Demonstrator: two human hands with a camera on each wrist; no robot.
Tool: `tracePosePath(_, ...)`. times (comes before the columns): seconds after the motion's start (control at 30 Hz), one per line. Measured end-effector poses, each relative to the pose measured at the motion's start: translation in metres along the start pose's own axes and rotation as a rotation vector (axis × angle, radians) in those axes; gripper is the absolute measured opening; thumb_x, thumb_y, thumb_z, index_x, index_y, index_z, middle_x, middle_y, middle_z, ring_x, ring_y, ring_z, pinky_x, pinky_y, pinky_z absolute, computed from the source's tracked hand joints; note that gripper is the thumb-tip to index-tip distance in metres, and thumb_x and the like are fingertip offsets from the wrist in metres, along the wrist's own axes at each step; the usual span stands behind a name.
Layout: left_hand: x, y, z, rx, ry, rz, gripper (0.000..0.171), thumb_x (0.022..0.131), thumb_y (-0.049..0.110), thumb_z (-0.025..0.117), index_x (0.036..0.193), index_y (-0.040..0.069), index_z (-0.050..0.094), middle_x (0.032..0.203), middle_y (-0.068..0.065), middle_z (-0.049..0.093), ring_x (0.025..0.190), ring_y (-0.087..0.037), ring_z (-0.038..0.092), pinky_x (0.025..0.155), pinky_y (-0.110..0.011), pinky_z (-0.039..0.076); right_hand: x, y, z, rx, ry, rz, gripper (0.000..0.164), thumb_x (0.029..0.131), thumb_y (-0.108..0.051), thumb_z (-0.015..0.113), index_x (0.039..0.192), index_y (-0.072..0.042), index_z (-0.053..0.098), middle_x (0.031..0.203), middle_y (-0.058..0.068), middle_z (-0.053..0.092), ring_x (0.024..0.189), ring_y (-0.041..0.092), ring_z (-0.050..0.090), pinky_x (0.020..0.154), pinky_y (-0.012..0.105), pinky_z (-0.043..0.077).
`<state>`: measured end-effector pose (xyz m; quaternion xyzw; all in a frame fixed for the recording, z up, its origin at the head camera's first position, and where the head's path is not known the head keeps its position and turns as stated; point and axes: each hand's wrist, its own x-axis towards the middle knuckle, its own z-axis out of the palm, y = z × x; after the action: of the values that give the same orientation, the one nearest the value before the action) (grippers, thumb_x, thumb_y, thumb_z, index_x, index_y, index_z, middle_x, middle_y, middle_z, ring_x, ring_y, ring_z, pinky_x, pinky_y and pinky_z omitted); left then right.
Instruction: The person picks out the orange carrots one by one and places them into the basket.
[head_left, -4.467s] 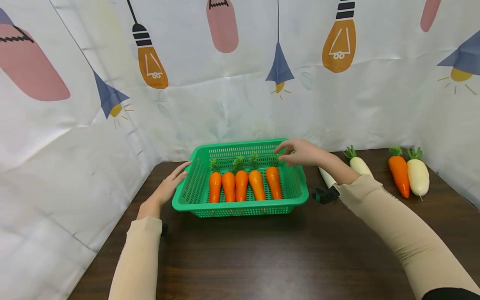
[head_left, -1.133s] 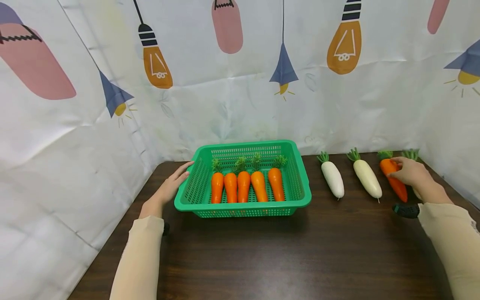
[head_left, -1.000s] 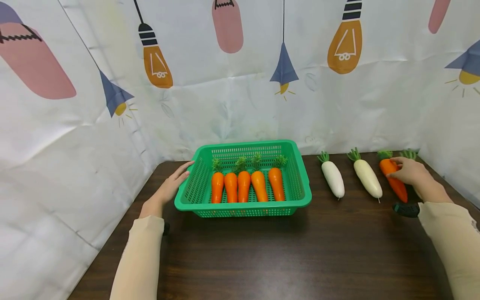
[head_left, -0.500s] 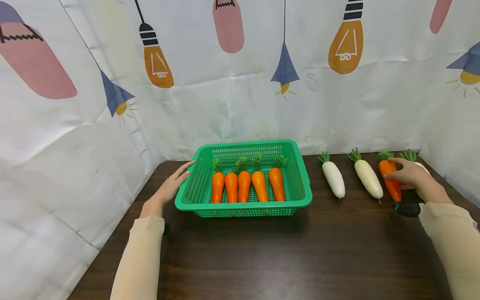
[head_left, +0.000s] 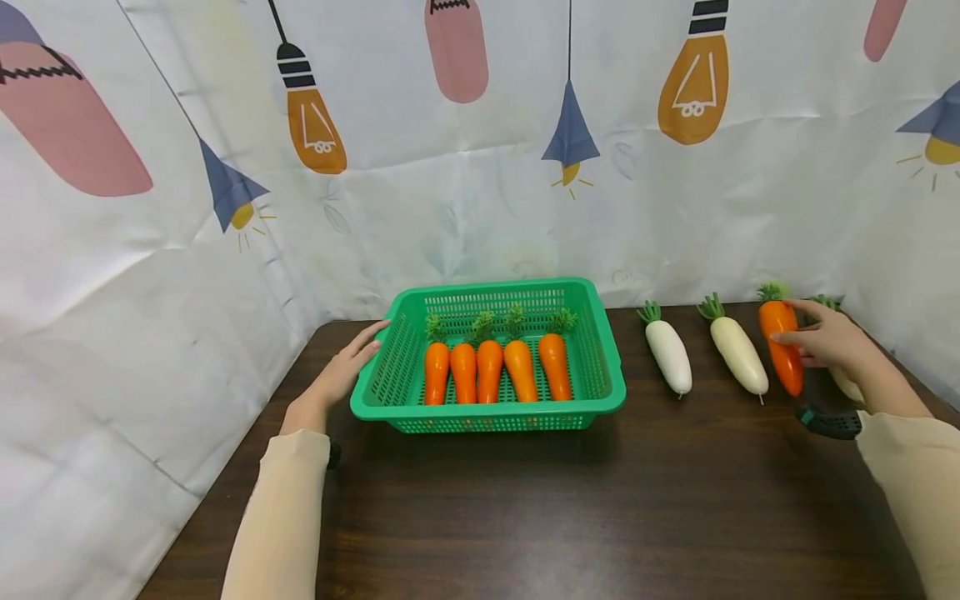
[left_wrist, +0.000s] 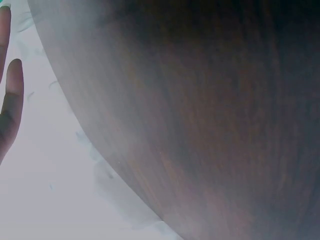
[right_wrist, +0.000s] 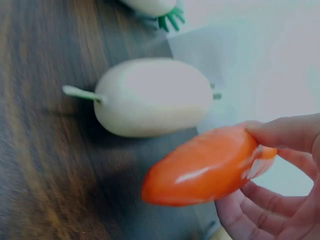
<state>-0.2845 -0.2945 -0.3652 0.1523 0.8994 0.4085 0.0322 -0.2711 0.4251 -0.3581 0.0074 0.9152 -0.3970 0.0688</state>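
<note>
At the right of the head view my right hand point(head_left: 832, 337) grips an orange carrot point(head_left: 780, 337) with a leafy green top. In the right wrist view the thumb and fingers pinch the carrot point(right_wrist: 200, 167) near its thick end, and it is raised off the table. My left hand point(head_left: 337, 375) rests with fairly straight fingers at the left rim of the green basket point(head_left: 487, 412). Only finger parts of the left hand point(left_wrist: 12, 102) show in the left wrist view. Several carrots point(head_left: 490, 371) lie side by side inside the basket, tops toward the back.
Right of the basket lie a white radish point(head_left: 669, 357) and a cream radish point(head_left: 738, 354). Another radish point(head_left: 847, 385) is partly hidden behind the right hand. The dark wooden table point(head_left: 525, 517) is backed by a patterned curtain point(head_left: 495, 208).
My right hand moved from above the basket to the far-right carrot, took hold of it and has now raised it slightly. The left hand has stayed at the basket rim.
</note>
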Motion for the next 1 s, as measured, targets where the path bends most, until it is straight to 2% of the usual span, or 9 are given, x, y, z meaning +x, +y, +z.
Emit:
tracePosePath(0.13,0.0,0.002,-0.001,0.003,-0.003,-0.007,0.059,0.113,0.044,0.033,0.166,0.024,0.02,0.17,-0.018,0.011,0.15,-0.053,0.014,0.111,-0.079,0.014,-0.009,-0.006,0.002,0.049,0.016,-0.012,0.083,0.108,-0.026,0.054,0.159,0.007,-0.003,0.141,0.056,0.02,0.089,0.021,0.066,0.074,0.035,0.062)
tracePosePath(0.27,0.0,0.003,-0.002,0.012,-0.009,-0.012,0.059,0.113,0.045,0.034,0.167,0.025,0.019,0.17,-0.018,0.01,0.149,-0.054,0.015,0.11,-0.079,0.015,-0.018,-0.013,0.004,0.11,0.034,-0.035,0.082,0.109,-0.026,0.054,0.161,0.002,-0.003,0.143,0.055,0.019,0.08,0.003,0.062,0.072,0.028,0.061)
tracePosePath(0.4,0.001,0.003,-0.003,0.015,-0.012,-0.014,0.059,0.113,0.045,0.034,0.167,0.026,0.019,0.169,-0.019,0.011,0.148,-0.055,0.017,0.11,-0.079,0.016,-0.023,-0.025,0.005,0.135,0.044,-0.073,0.082,0.109,-0.026,0.055,0.163,-0.003,-0.002,0.145,0.053,0.02,0.078,-0.006,0.059,0.071,0.024,0.059)
tracePosePath(0.57,0.001,0.003,-0.004,0.038,-0.008,-0.012,0.059,0.113,0.045,0.033,0.167,0.026,0.018,0.169,-0.02,0.012,0.147,-0.056,0.019,0.108,-0.08,0.018,-0.023,-0.045,0.01,0.186,0.033,-0.109,0.082,0.109,-0.028,0.055,0.166,-0.013,-0.002,0.148,0.05,0.021,0.079,-0.009,0.059,0.073,0.022,0.058)
tracePosePath(0.77,0.002,0.002,-0.004,0.051,-0.005,-0.011,0.059,0.113,0.045,0.033,0.167,0.027,0.019,0.169,-0.019,0.012,0.147,-0.056,0.02,0.109,-0.08,0.018,-0.019,-0.07,0.02,0.278,-0.007,-0.164,0.079,0.11,-0.021,0.052,0.166,-0.013,-0.002,0.149,0.049,0.021,0.083,-0.007,0.063,0.073,0.021,0.059)
tracePosePath(1.0,0.001,0.0,-0.003,0.053,-0.008,-0.012,0.059,0.113,0.046,0.033,0.167,0.027,0.019,0.169,-0.02,0.013,0.147,-0.055,0.023,0.109,-0.079,0.019,-0.016,-0.101,0.032,0.369,-0.079,-0.185,0.078,0.109,-0.019,0.053,0.167,-0.019,0.001,0.154,0.042,0.02,0.091,-0.002,0.065,0.078,0.023,0.059)
